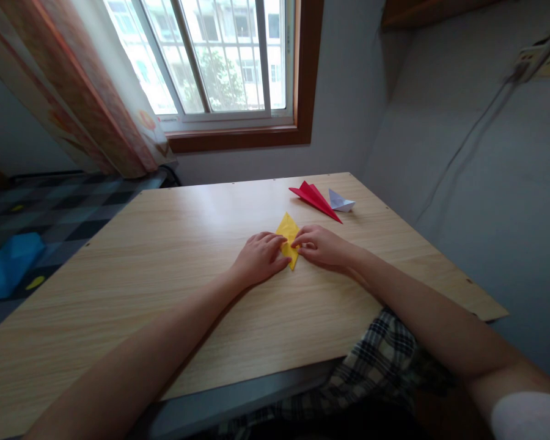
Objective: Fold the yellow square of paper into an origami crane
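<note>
And here we are at the bench (192, 244), both hands in close on the yellow paper (287, 227) — a folded diamond, one point aimed at the far edge, the other toward the person. The left hand (262, 256) lies palm down along its left side, fingers bent over the paper's edge and thumb near the lower point; whether they grip or merely press, I can't tell. Across from it, the right hand (321, 245) comes in with fingers curled, thumb and forefinger narrow at the right edge; a pinched flap there is too small to make out. Farther back, the red paper plane (316, 200) lies slantwise, its nose toward the near right, and just beside it sits the white paper boat (341, 201). Off to the left — blue folded paper (11, 263) on the checked bed (50, 211), below the curtain (91, 85).
</note>
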### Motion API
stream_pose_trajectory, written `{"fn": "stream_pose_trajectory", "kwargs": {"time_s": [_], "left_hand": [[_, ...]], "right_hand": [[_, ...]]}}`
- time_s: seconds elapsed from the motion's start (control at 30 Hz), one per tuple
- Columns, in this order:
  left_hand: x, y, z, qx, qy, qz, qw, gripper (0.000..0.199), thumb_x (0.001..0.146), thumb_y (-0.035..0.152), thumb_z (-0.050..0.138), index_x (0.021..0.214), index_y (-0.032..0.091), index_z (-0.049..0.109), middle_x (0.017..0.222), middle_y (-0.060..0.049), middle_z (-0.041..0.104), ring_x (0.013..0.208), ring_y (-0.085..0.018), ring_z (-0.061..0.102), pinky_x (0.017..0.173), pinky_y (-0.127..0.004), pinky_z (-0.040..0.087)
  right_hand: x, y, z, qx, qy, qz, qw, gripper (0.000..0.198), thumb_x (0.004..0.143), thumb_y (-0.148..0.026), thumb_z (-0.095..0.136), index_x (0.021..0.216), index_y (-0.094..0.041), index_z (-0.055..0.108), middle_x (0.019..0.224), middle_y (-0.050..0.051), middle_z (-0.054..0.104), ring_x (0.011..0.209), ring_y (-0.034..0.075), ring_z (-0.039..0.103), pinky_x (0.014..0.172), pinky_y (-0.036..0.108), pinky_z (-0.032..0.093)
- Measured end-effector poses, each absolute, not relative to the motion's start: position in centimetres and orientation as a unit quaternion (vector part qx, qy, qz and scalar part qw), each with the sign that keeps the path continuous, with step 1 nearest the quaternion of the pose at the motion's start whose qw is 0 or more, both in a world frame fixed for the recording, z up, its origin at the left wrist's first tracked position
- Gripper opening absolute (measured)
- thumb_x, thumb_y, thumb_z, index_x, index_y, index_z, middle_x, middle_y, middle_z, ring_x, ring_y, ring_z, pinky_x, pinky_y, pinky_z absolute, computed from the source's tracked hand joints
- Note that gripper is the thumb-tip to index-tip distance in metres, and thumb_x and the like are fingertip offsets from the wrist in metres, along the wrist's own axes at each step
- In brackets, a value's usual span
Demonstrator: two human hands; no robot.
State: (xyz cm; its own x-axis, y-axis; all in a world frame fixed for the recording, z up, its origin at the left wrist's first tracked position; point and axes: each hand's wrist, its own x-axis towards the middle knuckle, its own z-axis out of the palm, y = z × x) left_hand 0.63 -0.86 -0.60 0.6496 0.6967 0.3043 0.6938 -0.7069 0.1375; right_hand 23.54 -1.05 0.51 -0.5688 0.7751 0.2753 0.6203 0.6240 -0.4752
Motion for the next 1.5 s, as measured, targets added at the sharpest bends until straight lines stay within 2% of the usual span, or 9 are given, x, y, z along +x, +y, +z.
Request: {"fn": "stream_pose_trajectory", "kwargs": {"time_s": [0.17,0.27,0.33,0.5,0.67,0.9,1.13,1.3,1.5], "left_hand": [[0.7,-1.0,-0.5,0.92,0.36,0.153,0.012,0.034,0.096,0.037,0.056,0.125,0.022,0.068,0.129,-0.01,0.068,0.125,-0.029,0.057,0.109,-0.05,0.044],[0.6,-0.9,-0.4,0.93,0.339,0.144,0.012,0.034,0.097,0.036,0.055,0.125,0.023,0.069,0.131,-0.009,0.067,0.128,-0.03,0.055,0.111,-0.051,0.042],[0.5,-0.9,-0.4,0.936,0.32,0.143,0.017,0.034,0.098,0.037,0.055,0.127,0.024,0.068,0.134,-0.009,0.066,0.131,-0.029,0.054,0.113,-0.051,0.041],[0.6,-1.2,-0.3,0.946,0.291,0.142,0.027,0.035,0.1,0.037,0.052,0.129,0.023,0.066,0.136,-0.01,0.065,0.131,-0.028,0.054,0.113,-0.048,0.042],[0.8,-1.4,0.0,0.953,0.263,0.143,0.053,0.034,0.101,0.032,0.048,0.13,0.023,0.063,0.136,-0.008,0.066,0.129,-0.024,0.057,0.111,-0.043,0.045],[0.7,-1.4,0.0,0.957,0.244,0.148,0.059,0.035,0.103,0.033,0.045,0.131,0.022,0.064,0.135,-0.01,0.066,0.128,-0.024,0.058,0.113,-0.044,0.044],[0.6,-1.3,0.0,0.958,0.234,0.152,0.063,0.033,0.104,0.033,0.045,0.128,0.025,0.067,0.136,-0.009,0.066,0.127,-0.023,0.059,0.113,-0.045,0.044],[0.5,-1.2,-0.3,0.958,0.24,0.147,0.06,0.034,0.104,0.035,0.045,0.13,0.027,0.066,0.138,-0.007,0.065,0.129,-0.022,0.058,0.114,-0.045,0.042],[0.4,-1.1,-0.3,0.961,0.247,0.119,0.03,0.034,0.104,0.036,0.047,0.132,0.028,0.065,0.139,-0.005,0.064,0.127,-0.023,0.057,0.114,-0.045,0.04]], "right_hand": [[23.8,-0.5,0.2,-0.398,-0.873,0.145,0.241,0.021,0.089,-0.013,0.06,0.098,-0.017,0.079,0.104,0.01,0.072,0.097,0.02,0.064,0.094,0.033,0.048],[23.9,-0.4,0.2,-0.45,-0.854,0.105,0.24,0.017,0.088,-0.015,0.062,0.095,-0.017,0.078,0.104,0.009,0.071,0.099,0.021,0.062,0.096,0.035,0.046],[24.0,-0.3,0.0,-0.494,-0.833,0.081,0.236,0.016,0.087,-0.019,0.065,0.099,-0.017,0.076,0.109,0.01,0.069,0.105,0.024,0.06,0.099,0.037,0.044],[24.4,0.3,-0.7,-0.523,-0.825,0.072,0.201,0.033,0.09,-0.032,0.066,0.119,-0.015,0.07,0.126,0.015,0.062,0.12,0.029,0.053,0.107,0.043,0.039],[24.6,0.5,-0.9,-0.518,-0.837,0.068,0.162,0.032,0.095,-0.035,0.06,0.118,-0.014,0.069,0.138,0.019,0.057,0.129,0.033,0.046,0.11,0.047,0.035],[24.5,0.5,-1.0,-0.528,-0.831,0.071,0.158,0.037,0.094,-0.038,0.061,0.122,-0.016,0.067,0.142,0.018,0.055,0.133,0.033,0.044,0.112,0.047,0.033],[24.5,0.5,-0.9,-0.528,-0.814,0.098,0.22,0.041,0.085,-0.034,0.069,0.122,-0.016,0.066,0.133,0.016,0.061,0.129,0.031,0.048,0.11,0.048,0.037],[24.2,0.2,-0.6,-0.528,-0.794,0.121,0.274,0.04,0.077,-0.022,0.072,0.116,-0.02,0.065,0.123,0.011,0.066,0.119,0.029,0.056,0.106,0.046,0.041],[23.7,-0.6,0.1,-0.502,-0.798,0.137,0.303,0.032,0.075,-0.01,0.066,0.106,-0.02,0.063,0.106,0.007,0.07,0.1,0.023,0.063,0.092,0.037,0.048]]}}
